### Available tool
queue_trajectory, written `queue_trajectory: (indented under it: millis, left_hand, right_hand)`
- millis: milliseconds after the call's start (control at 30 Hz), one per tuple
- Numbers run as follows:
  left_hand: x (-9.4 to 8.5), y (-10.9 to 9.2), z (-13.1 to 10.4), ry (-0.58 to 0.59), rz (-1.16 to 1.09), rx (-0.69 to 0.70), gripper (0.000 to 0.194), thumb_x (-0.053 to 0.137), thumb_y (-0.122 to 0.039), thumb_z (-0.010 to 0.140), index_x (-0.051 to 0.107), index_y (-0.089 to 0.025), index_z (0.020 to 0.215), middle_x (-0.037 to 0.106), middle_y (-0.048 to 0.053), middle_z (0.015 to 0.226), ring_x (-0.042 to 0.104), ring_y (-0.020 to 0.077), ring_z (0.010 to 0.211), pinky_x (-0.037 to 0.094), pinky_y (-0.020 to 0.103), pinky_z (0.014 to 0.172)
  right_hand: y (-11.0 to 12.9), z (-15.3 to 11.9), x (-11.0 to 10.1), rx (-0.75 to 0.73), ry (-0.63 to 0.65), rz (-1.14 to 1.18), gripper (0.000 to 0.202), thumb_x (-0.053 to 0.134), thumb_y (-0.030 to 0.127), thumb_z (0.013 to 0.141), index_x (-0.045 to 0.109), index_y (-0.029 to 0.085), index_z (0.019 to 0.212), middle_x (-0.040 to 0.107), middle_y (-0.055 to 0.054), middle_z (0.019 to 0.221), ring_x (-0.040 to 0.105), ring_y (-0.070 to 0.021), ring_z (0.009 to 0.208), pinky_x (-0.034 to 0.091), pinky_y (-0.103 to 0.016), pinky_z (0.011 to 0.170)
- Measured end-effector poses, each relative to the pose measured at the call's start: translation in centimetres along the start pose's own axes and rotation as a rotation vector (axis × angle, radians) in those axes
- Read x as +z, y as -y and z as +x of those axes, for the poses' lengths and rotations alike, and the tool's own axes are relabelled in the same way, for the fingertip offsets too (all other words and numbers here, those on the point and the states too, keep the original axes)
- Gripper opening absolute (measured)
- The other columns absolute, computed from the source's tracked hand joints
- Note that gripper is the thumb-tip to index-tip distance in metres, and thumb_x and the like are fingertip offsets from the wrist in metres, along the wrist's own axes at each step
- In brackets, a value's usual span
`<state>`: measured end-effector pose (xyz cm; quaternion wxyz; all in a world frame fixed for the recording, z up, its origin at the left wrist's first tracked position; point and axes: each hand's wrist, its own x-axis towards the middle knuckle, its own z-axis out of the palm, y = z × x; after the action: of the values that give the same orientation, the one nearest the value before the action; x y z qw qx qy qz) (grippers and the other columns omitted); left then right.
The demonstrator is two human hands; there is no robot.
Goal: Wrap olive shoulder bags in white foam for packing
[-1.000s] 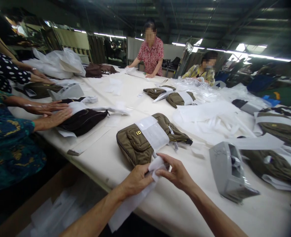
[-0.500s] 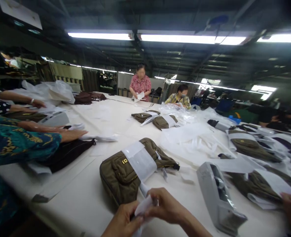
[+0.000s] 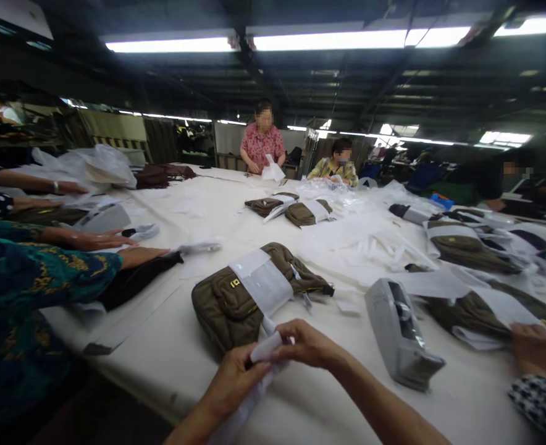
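Both of my hands pinch one strip of white wrapping material [image 3: 266, 348] just in front of an olive bag. My left hand [image 3: 236, 378] grips its left side, and my right hand [image 3: 306, 343] holds the right end between thumb and fingers. Part of the strip hangs below my left hand. The olive bag [image 3: 226, 309] lies on its back with a white band [image 3: 262, 284] around its middle and a small yellow logo. Its straps point right, towards loose white scraps.
A grey tape dispenser [image 3: 400, 334] stands right of my hands. Co-workers' hands reach in at left over a black bag [image 3: 136, 281] and at right onto another olive bag [image 3: 470, 312]. Two people are across the white table [image 3: 162, 346].
My hands and the strip have moved slightly up in the view. A co-worker's hand and checkered sleeve at the right have come further into view.
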<state>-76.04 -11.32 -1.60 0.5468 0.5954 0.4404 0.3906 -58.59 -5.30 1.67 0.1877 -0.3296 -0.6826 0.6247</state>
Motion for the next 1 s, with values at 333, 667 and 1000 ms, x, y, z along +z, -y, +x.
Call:
queue_trajectory:
  millis: [333,667,1000]
  left_hand:
    - [0.1,0.6,0.1,-0.079,-0.021,-0.045,0.03,0.054,-0.038,0.08,0.06,-0.012,0.093,0.061,0.004,0.084,0.054,0.0186,0.079,0.04,0.025,0.07]
    - [0.3,-0.2,-0.2,-0.115,0.003,-0.021,0.027,0.055,-0.034,0.079,0.063,-0.013,0.094,0.064,0.004,0.084,0.056,0.0186,0.08,0.043,0.024,0.072]
    - [2.0,0.8,-0.6,-0.34,0.152,-0.038,0.032,0.054,-0.037,0.079,0.065,-0.013,0.097,0.068,0.003,0.083,0.06,0.0202,0.081,0.045,0.023,0.071]
  right_hand:
    - [-1.2,-2.2,1.6,-0.154,-0.733,-0.276,0.028,0.066,0.036,0.065,0.062,0.019,0.087,0.059,-0.004,0.084,0.053,-0.0181,0.081,0.042,-0.029,0.072]
    - [-3.8,-1.8,6.7,0.096,-0.703,0.507,0.033,0.06,0.045,0.07,0.057,0.013,0.078,0.048,0.001,0.063,0.042,-0.0079,0.055,0.033,-0.018,0.046]
    - [-4.7,0.8,7.2,0.055,-1.02,0.143,0.026,0.054,0.041,0.074,0.053,0.015,0.07,0.046,0.004,0.056,0.04,-0.0095,0.052,0.036,-0.021,0.048]
